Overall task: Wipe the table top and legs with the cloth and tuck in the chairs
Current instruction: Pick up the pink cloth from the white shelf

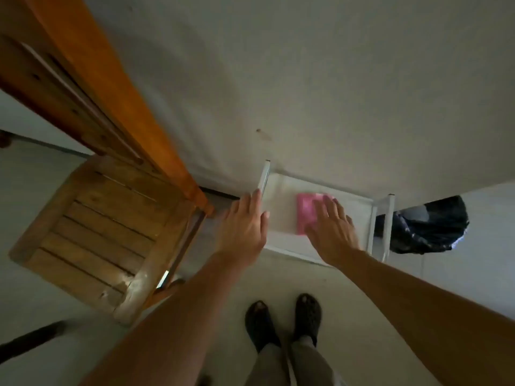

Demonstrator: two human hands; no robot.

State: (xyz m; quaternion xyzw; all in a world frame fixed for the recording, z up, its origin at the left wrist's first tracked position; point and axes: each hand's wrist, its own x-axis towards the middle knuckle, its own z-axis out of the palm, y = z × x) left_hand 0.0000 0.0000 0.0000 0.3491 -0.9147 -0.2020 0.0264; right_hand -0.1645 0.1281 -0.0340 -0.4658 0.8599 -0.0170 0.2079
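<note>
Head view looking steeply down. The small white table (281, 240) is sitting at centre frame against the pale wall (334, 79), and the pink cloth (305, 215) is lying flat on its tabletop, slightly right of the table's middle. The right hand (330, 232) is pressing down on the cloth, fingers spread and extended; no closed grip here, the palm is simply pinning the cloth so it can slide as a pad, which suits wiping a flat surface. The left hand (245, 227) is resting open at the table's left edge, fingertips near the upright white post (263, 176) at that corner; grip released, nothing held, and it is probably steadying the light table against the push of the wipe. The wooden chair (92, 235) is standing at left of frame, seat fully exposed and well clear of the white table, so tucking in is not yet done. An orange wooden beam (111, 87) is running diagonally from upper left towards centre. A dark plastic bag (429, 227) is lying on the floor at right, just beyond the table's right legs (388, 227). The person's two dark shoes (284, 321) are planted at lower centre, facing the table. Judgement: tabletop wipe in hand; legs and chairs remaining.
</note>
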